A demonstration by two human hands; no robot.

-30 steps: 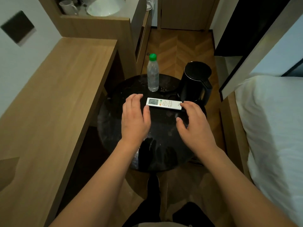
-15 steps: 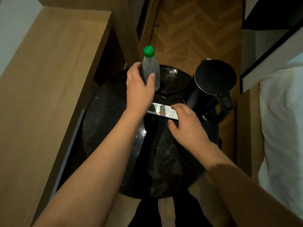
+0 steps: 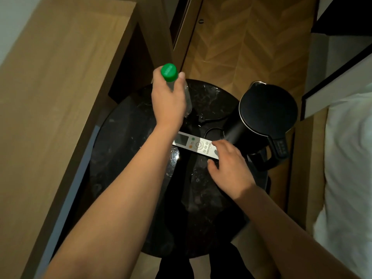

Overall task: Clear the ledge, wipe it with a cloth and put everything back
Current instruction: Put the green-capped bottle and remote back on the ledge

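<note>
A clear water bottle with a green cap stands at the far side of the round black marble table. My left hand is wrapped around the bottle. A white remote control lies flat in the middle of the table. My right hand rests on the remote's right end, thumb at its near edge and fingers on its top. A black electric kettle stands at the table's right edge, its cord looping behind the remote. The long wooden ledge runs along the left.
A bed with white sheets lies to the right, behind a wooden side panel. Herringbone wood floor stretches ahead past the table. A wooden cabinet edge stands beyond the ledge. My dark trouser legs show below the table.
My head has tilted down and closer. My left hand went from the remote's left end forward to the bottle and closed around it. My right hand settled onto the remote's right end.
</note>
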